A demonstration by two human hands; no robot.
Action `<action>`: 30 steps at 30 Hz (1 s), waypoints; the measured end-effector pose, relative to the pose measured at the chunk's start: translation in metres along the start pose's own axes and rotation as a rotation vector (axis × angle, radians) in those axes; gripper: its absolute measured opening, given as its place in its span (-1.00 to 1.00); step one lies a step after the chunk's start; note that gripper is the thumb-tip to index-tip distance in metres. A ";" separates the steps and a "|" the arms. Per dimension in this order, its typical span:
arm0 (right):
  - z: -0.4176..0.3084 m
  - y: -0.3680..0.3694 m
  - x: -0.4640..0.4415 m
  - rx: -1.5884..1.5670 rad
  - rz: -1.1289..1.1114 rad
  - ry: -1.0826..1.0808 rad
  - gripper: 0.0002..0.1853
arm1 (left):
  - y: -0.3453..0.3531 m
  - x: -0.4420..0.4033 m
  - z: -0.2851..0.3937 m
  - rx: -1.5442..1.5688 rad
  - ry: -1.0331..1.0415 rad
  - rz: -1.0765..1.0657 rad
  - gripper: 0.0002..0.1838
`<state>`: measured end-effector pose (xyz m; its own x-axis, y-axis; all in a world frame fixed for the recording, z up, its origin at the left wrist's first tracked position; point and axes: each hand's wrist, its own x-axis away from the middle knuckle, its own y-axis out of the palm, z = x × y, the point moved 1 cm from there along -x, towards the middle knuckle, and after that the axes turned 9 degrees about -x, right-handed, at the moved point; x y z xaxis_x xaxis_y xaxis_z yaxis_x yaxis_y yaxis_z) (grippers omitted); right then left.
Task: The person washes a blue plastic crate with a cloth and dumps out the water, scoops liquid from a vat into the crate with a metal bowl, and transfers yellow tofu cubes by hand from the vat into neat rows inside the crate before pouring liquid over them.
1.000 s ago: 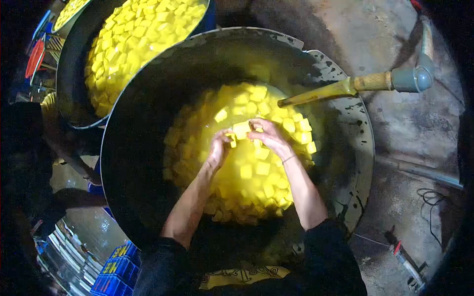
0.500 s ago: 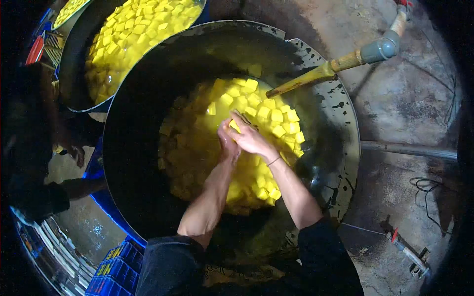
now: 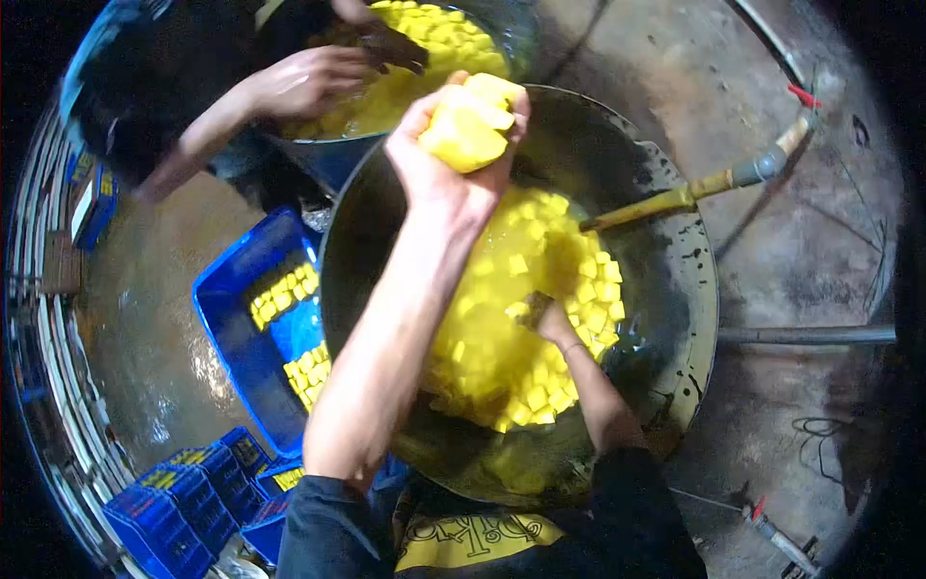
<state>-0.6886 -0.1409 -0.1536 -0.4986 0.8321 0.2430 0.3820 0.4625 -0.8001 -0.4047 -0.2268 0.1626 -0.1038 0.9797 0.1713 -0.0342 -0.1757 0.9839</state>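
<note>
Raised above the vat's upper rim, my left hand (image 3: 449,183) is wrapped round a few yellow blocks (image 3: 465,130). Lower and to the right, my right hand (image 3: 542,318) dips into the cloudy yellow liquid of the big round vat (image 3: 712,289). Its fingers are dark and partly under the surface, so what they hold, if anything, cannot be made out. Many yellow blocks (image 3: 540,396) lie in the liquid around it, mostly to the right and below.
A co-worker's hands (image 3: 309,82) are over a second vat of yellow blocks (image 3: 449,34) at the top. Left stands a blue crate (image 3: 239,372) with yellow blocks, above stacked blue crates (image 3: 159,521). A pipe (image 3: 694,193) reaches over the right rim.
My left hand has risen out of the vat with yellow blocks. My right hand has parted from it and moved down and right. The view has shifted left, showing the blue crate.
</note>
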 end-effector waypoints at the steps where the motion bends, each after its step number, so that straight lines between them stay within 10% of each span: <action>1: -0.027 -0.013 -0.005 0.009 -0.007 -0.017 -0.56 | 0.001 0.012 0.025 -0.035 0.018 -0.110 -0.70; 5: -0.212 -0.100 0.000 -1.048 -0.269 0.159 -0.59 | -0.017 0.070 0.117 -0.109 0.205 -0.088 -0.68; 13: -0.476 -0.079 0.008 -0.668 -0.141 -0.385 -0.68 | -0.178 0.166 0.190 -0.238 0.173 0.399 -0.69; 18: -0.506 0.011 -0.011 -0.098 0.012 -0.335 -0.25 | -0.240 0.234 0.197 -0.033 0.015 0.313 -0.67; 23: -0.465 0.115 -0.038 -0.420 -0.458 -0.301 -0.36 | -0.312 0.266 0.213 0.072 -0.041 0.412 -0.35; 25: -0.443 0.151 -0.069 -0.653 -0.701 -0.126 -0.51 | -0.311 0.257 0.237 -0.009 -0.105 0.770 -0.25; 30: -0.409 0.228 -0.179 -0.733 -0.688 0.284 -0.53 | -0.398 0.231 0.275 -0.396 0.005 0.911 -0.07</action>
<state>-0.1939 -0.0588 -0.1550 -0.6224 0.3163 0.7160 0.5109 0.8572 0.0654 -0.1422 0.0960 -0.1751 -0.2593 0.4542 0.8523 -0.2685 -0.8816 0.3881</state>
